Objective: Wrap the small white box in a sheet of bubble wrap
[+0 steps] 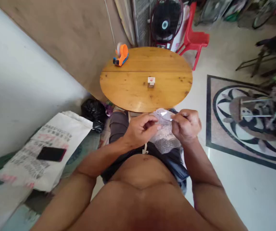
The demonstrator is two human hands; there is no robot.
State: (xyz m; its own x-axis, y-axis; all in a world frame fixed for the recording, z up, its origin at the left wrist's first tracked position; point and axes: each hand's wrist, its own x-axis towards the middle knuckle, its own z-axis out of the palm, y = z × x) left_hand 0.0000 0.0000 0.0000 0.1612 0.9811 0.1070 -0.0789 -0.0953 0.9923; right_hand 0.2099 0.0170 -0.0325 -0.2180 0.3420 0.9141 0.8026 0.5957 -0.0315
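A clear sheet of bubble wrap [165,136] hangs over my lap, in front of the near edge of the wooden table. My right hand [187,125] pinches its upper right edge between thumb and fingers. At the sheet's left side is my left hand [141,128], its thumb and fingertips apart and curved toward the plastic, with nothing visible between them. A small white and brown box [151,82] stands on the table [128,93], beyond both hands. An orange tape dispenser [122,55] rests at the table's far left edge.
To the left, a black phone [51,154] lies on a white printed sack [44,131], near a black plastic bag [93,112]. Behind the table are a fan [165,24] and a red chair [197,38]. A patterned floor panel [244,122] is at the right.
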